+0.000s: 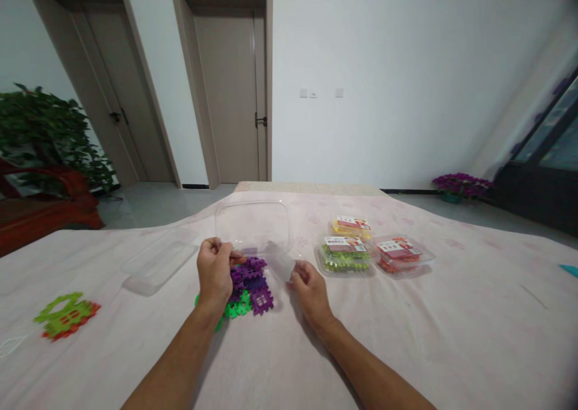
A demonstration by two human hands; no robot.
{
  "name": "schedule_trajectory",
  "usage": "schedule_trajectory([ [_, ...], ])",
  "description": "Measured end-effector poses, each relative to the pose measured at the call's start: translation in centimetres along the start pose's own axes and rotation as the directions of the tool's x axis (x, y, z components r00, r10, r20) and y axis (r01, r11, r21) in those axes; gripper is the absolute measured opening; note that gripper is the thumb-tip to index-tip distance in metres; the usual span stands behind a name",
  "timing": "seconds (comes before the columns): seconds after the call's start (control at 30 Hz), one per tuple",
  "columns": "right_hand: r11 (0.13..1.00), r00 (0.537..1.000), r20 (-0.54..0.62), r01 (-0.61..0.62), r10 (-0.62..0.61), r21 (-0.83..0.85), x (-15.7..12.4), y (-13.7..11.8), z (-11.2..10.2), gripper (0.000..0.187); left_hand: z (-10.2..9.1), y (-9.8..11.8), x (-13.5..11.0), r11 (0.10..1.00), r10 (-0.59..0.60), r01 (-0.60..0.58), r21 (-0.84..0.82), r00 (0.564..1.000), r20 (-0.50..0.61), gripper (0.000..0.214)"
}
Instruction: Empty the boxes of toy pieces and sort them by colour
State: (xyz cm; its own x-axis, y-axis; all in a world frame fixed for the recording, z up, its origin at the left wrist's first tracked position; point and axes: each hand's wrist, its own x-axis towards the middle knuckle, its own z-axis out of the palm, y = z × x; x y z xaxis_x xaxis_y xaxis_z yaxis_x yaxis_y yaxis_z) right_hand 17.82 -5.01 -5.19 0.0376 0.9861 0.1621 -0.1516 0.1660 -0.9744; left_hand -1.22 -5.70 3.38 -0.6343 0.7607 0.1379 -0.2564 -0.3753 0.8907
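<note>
Probably for reach, purple pieces [262,300] sit well in from the far edge of the worktop [383,356], my right grip [310,286] pinching translucent film [282,260], my left grip [215,274] unclear.

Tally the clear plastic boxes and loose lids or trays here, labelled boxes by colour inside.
Labelled clear yellow-filled plastic box: 1
Labelled clear green-filled plastic box: 1
Labelled clear red-filled plastic box: 1
Unlabelled clear rectangular plastic lids or trays: 2
Total: 5
</note>
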Motion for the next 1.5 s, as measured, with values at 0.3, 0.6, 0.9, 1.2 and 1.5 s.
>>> schedule_trajectory([
  [0.3,0.994,0.987,-0.152,0.057,-0.043,0.091,1.6,-0.5,-0.4,0.037,0.2,-2.3,-1.4,0.974,-0.162,0.142,0.178,0.981,0.106,0.032],
  [0.6,0.699,0.777,0.047,0.589,-0.627,-0.407,3.0,-3.9,-4.7,0.025,-1.3,-4.8,0.7,0.771,-0.391,0.195,0.606,0.896,0.209,0.059],
  [0.9,0.621,0.681,0.521,0.715,-0.514,-0.321,2.7,-1.4,-5.9,0.043,-2.5,-4.8,2.6,0.734,-0.428,0.226,0.641,0.886,0.178,0.027],
  [1.2,0.826,0.820,0.445,0.502,-0.359,-0.258,2.7,-1.8,-5.2,0.047,-2.3,-5.7,2.8,0.676,-0.366,-0.001,0.737,0.868,0.336,0.030],
  [1.5,0.901,0.936,0.261,0.312,-0.237,-0.301,3.4,-1.1,-4.5,0.035,-1.6,-5.1,1.8,0.480,-0.257,-0.245,0.842,0.879,0.402,0.025],
])
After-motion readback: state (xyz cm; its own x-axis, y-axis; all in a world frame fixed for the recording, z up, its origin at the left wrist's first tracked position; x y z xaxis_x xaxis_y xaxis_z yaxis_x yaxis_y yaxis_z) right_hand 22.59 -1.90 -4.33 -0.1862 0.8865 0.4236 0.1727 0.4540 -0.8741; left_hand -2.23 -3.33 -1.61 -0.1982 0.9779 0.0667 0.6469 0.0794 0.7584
